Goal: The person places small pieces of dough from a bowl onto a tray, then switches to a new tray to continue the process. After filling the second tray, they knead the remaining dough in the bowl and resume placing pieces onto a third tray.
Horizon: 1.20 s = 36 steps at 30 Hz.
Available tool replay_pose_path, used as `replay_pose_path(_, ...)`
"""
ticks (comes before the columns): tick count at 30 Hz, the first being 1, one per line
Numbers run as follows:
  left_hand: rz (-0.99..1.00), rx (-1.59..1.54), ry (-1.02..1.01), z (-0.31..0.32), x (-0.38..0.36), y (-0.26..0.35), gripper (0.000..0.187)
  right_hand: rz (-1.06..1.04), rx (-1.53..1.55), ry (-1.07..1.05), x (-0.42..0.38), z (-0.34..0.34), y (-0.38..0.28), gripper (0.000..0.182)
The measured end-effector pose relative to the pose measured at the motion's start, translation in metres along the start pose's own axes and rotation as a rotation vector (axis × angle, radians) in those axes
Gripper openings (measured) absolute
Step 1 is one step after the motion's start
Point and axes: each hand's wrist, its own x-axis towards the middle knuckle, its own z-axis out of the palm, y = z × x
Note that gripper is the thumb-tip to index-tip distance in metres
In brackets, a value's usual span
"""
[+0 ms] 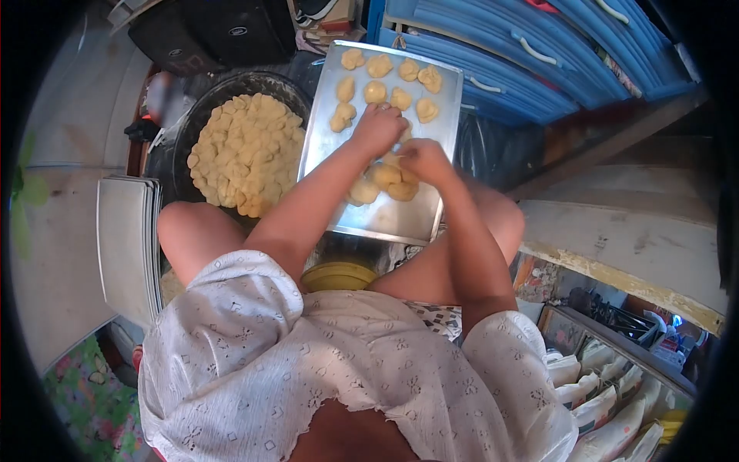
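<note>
A metal tray (pixel 412 225) lies across my knees, with several yellowish dough pieces (pixel 379 65) spaced over its far half. Closer to me on the tray is a cluster of dough lumps (pixel 385 175). My left hand (pixel 379 127) is over the middle of the tray, fingers bent down near a dough piece; whatever is under them is hidden. My right hand (pixel 423 160) is beside it, just above the cluster, its fingers pinched together on a bit of dough. To the left, a large dark basin (pixel 185 127) holds a big heap of dough pieces (pixel 246 154).
Stacked metal trays (pixel 127 246) stand upright by my left knee. Blue drawers (pixel 493 54) rise beyond the tray at the right. A wooden shelf (pixel 616 239) is on the right, with packets (pixel 608 396) below it. A yellow-green bowl (pixel 337 276) sits between my legs.
</note>
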Motion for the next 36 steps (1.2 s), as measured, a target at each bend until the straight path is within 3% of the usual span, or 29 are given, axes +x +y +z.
replay_pose_path(2,-0.075,0.028,0.004,0.009,0.0,-0.006,0.014,-0.005,0.044,0.046,-0.002,-0.014,0.007,0.03)
replay_pose_path(4,-0.079,0.045,0.019,0.011,0.0,-0.008,0.013,0.241,0.335,0.37,-0.006,-0.026,0.002,0.031)
replay_pose_path(7,-0.101,0.057,0.027,0.014,-0.003,-0.006,0.013,0.149,0.072,0.49,0.003,-0.015,0.031,0.03)
replay_pose_path(8,-0.121,0.053,0.027,0.014,-0.004,-0.004,0.014,0.068,-0.042,0.443,0.005,-0.005,0.042,0.028)
replay_pose_path(11,-0.118,0.095,0.113,0.011,-0.004,0.006,0.016,0.078,-0.142,0.408,0.01,0.009,0.032,0.028)
replay_pose_path(13,-0.109,0.031,0.132,0.011,0.003,0.007,0.015,0.263,-0.285,0.336,0.013,0.006,0.016,0.031)
replay_pose_path(17,-0.101,-0.042,0.012,0.008,0.012,0.009,0.015,0.224,-0.186,0.572,0.017,0.001,0.013,0.033)
replay_pose_path(19,-0.11,-0.03,-0.071,0.007,0.015,0.01,0.015,0.095,-0.226,0.449,0.025,-0.002,0.031,0.031)
replay_pose_path(24,-0.136,0.036,-0.189,-0.003,0.018,0.011,0.019,0.13,-0.198,0.352,0.029,-0.015,0.037,0.029)
replay_pose_path(26,-0.134,-0.032,-0.08,0.003,0.03,0.004,0.021,0.138,-0.172,0.299,0.035,-0.023,0.037,0.028)
replay_pose_path(29,-0.143,-0.111,0.126,0.011,0.066,-0.005,0.023,0.016,-0.022,0.596,0.047,-0.031,0.043,0.037)
replay_pose_path(30,-0.153,-0.117,0.22,0.013,0.081,-0.008,0.024,0.017,-0.026,0.594,0.051,-0.029,0.045,0.037)
replay_pose_path(36,-0.215,-0.099,0.085,0.027,0.134,-0.018,0.026,0.06,0.01,0.679,0.069,-0.015,0.049,0.028)
